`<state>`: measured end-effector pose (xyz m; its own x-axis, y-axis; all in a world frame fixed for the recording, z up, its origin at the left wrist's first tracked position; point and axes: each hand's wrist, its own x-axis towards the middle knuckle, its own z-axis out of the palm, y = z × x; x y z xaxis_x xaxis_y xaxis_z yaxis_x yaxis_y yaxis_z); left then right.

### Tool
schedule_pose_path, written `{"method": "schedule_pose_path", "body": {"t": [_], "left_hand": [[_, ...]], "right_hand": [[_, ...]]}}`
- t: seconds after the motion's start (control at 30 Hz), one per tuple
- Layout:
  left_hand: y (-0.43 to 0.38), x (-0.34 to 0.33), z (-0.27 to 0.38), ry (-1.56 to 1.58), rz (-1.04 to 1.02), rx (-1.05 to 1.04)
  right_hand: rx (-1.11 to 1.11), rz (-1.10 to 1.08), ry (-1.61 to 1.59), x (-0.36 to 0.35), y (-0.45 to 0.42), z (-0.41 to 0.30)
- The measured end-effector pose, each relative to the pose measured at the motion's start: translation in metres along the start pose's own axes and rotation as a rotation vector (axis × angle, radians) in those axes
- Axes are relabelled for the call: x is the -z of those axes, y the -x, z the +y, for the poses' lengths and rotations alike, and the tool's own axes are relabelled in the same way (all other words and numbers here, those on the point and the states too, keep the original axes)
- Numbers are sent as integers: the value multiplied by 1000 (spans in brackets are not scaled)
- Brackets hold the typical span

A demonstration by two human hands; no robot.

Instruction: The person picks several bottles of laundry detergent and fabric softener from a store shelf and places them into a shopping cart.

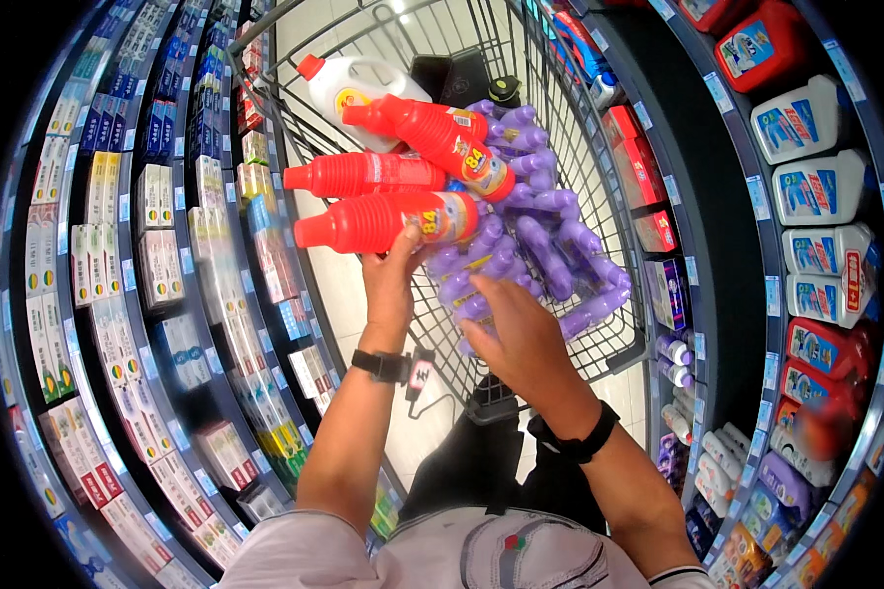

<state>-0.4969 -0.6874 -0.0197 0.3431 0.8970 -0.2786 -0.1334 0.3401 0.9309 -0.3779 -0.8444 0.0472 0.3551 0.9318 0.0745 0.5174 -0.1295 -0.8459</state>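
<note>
My left hand holds a red ribbed plastic bottle near its lower half, the cap pointing left. Several more red bottles lie above it in a wire shopping cart. My right hand, fingers spread, is over the purple bottles, which are bundled in clear wrap; whether it touches them I cannot tell. Beyond the red bottles lies a white jug with a red cap. Dark items and a black lidded container are at the cart's far part.
Shelves of boxed goods line the left side, toothpaste-like cartons among them. On the right, shelves hold white jugs, red jugs, red boxes and other bottles. A dark clip with a tag hangs by the cart's near edge.
</note>
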Motion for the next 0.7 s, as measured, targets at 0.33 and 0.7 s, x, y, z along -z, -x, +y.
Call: {"method": "schedule_pose_path", "body": {"t": [0.33,0.7], "left_hand": [[-20,3,-28,191,55,90],[-18,25,-42,41,-128,138]], "right_hand": [[-164,-129,-67,-14,62,21],[-339,-33,-117,7,138,57]]}}
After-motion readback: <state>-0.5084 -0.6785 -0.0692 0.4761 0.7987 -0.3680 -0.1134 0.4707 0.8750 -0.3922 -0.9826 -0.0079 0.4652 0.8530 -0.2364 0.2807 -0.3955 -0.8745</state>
